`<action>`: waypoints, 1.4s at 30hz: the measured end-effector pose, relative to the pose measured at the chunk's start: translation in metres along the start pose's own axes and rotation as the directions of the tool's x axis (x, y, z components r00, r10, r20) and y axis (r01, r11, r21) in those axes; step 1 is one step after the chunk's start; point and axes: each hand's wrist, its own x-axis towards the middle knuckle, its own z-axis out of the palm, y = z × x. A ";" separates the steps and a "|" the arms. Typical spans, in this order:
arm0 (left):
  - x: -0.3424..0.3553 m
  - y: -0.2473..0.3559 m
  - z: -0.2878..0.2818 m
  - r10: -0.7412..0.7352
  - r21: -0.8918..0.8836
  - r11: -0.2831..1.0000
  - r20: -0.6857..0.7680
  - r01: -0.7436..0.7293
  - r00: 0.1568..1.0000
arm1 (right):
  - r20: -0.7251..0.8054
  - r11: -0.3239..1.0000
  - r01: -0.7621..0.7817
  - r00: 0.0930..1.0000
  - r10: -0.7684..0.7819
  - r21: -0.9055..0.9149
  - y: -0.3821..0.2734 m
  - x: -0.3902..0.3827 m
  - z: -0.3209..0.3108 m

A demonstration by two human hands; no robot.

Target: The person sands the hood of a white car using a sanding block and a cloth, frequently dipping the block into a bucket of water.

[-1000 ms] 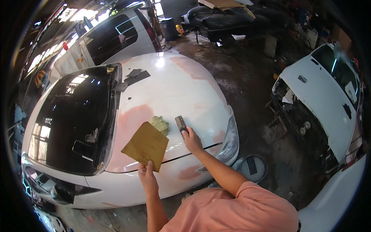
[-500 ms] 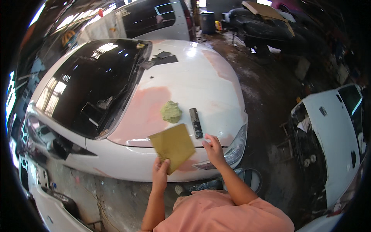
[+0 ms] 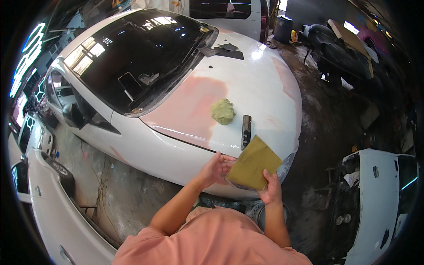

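Both hands hold a tan square sheet of sandpaper [image 3: 253,163] in front of my chest. My left hand [image 3: 215,169] grips its left edge and my right hand [image 3: 271,190] holds its lower right corner. Just beyond the sheet, a dark narrow sanding block [image 3: 246,131] lies on the white car bonnet [image 3: 247,84]. A crumpled green cloth [image 3: 223,111] rests beside the block, at the edge of a pink sanded patch [image 3: 194,106].
The white car's dark windscreen [image 3: 137,53] is to the left. A detached white car panel [image 3: 380,198] stands at the right, another white car door [image 3: 48,198] at the lower left. The stained concrete floor [image 3: 119,194] lies below. More vehicles are parked behind.
My right hand has left the sanding block on the bonnet and joined my left hand on the sandpaper. My view has swung round toward the car's front corner.
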 end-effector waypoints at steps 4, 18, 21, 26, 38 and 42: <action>0.018 -0.033 0.026 0.122 -0.377 0.920 0.020 -0.105 0.992 | -0.042 0.994 0.041 0.998 -0.037 0.098 0.000 0.010 0.008; -0.014 -0.050 0.028 0.197 0.134 0.979 -0.461 -0.152 0.865 | -0.039 0.699 0.280 0.914 -0.404 -0.658 0.038 -0.002 -0.021; -0.015 -0.055 0.017 0.252 0.233 0.960 -0.478 -0.156 0.842 | 0.237 0.322 0.396 0.869 -0.435 -0.860 0.036 -0.012 0.012; -0.008 -0.053 0.017 0.341 0.309 0.927 -0.448 -0.214 0.827 | 0.727 -0.160 0.709 0.660 -0.190 -0.687 0.034 -0.015 0.032; -0.031 -0.037 0.043 0.182 0.149 0.979 -0.343 -0.137 0.922 | 0.651 0.038 0.655 0.755 -0.077 -0.755 0.014 -0.043 0.046; -0.033 -0.027 0.059 0.225 0.200 0.963 -0.239 -0.178 0.945 | 0.160 0.670 0.262 0.964 -0.212 -0.694 0.020 -0.025 0.017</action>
